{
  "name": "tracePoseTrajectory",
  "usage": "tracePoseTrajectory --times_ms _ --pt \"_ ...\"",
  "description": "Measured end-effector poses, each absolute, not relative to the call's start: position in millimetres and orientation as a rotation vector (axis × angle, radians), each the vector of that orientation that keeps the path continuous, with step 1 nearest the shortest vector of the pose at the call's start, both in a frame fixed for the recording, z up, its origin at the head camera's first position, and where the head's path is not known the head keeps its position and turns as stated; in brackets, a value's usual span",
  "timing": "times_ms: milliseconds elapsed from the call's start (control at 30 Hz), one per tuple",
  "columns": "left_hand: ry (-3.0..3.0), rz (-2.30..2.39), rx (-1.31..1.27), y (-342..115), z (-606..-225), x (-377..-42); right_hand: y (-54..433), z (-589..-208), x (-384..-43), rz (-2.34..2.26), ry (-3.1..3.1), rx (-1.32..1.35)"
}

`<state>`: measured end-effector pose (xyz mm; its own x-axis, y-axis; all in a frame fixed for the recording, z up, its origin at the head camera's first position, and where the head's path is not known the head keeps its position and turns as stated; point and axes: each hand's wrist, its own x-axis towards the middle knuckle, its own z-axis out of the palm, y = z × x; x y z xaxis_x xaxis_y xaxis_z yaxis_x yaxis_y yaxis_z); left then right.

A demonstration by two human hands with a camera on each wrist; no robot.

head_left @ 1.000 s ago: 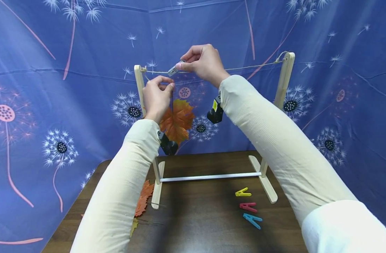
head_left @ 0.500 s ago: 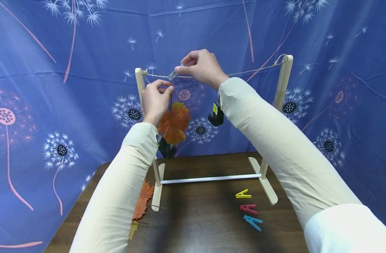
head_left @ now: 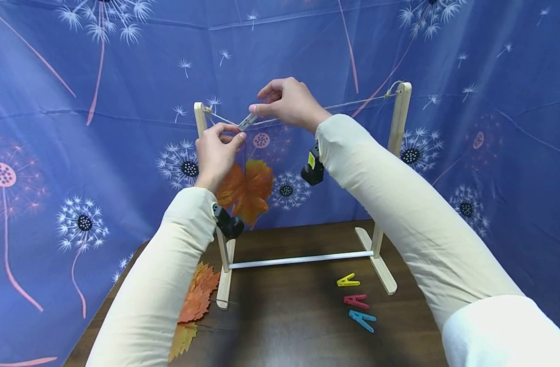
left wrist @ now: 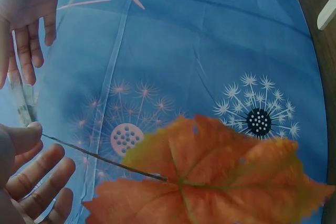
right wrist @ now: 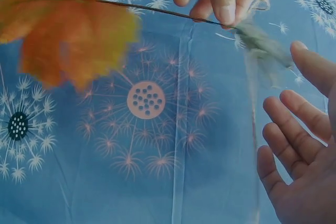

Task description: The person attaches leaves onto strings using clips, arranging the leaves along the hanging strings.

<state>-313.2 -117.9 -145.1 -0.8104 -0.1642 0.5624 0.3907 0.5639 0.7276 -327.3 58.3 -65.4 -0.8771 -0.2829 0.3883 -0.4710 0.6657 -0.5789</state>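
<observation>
Left of the frame's middle: I see an orange leaf [head_left: 246,191] hanging below the string [head_left: 357,102], its blade down, its stem [left wrist: 105,157] up at the left hand [head_left: 217,153].
Left hand: thumb and index finger pinch the upper end of the stem; I see the other fingers loosely spread from the left wrist.
Right hand: on my head view this hand [head_left: 291,104] pinches the upper end of a grey, see-through clothespin [head_left: 247,121] between thumb and finger; the remaining fingers stand apart.
Grey clothespin: slanting down to the left, lower end at the string and right by the left fingertips; it blurs from the right wrist, so I cannot tell whether it bites on string or stem.
String: dipping at the clothespin, tied at the tops of the left post [head_left: 200,118] and right post [head_left: 400,120].
White rod: this one [head_left: 302,260] joins both posts low down.
Desk, right: on the wood [head_left: 280,326] I count a yellow clip [head_left: 348,280], a red clip [head_left: 355,301] and a blue clip [head_left: 362,320], far to near.
Desk, left: orange-red leaves [head_left: 199,293], with a yellow leaf [head_left: 182,339] nearer, partly behind the sleeve [head_left: 147,300].
</observation>
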Motion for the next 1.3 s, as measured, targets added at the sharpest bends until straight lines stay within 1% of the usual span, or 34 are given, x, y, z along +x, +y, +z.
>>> tracePoseTrajectory --times_ms 267,467,733,967,1300 --pt "-2.235 -1.2 -0.171 -122 -146 -304 66 -69 -317 1.046 -2.566 0.606" --pt "-2.27 -1.203 -0.191 -124 -150 -299 74 -80 -311 1.066 -2.49 0.652" --pt "-2.28 -1.239 -0.269 -125 -157 -291 93 -100 -303 1.151 -2.447 0.672" --pt "-2.272 -1.242 -0.371 -128 -167 -284 113 -122 -294 1.275 -2.436 0.642" --pt "-2.319 -1.195 -0.508 -132 -186 -267 144 -154 -278 1.325 -2.467 0.591"
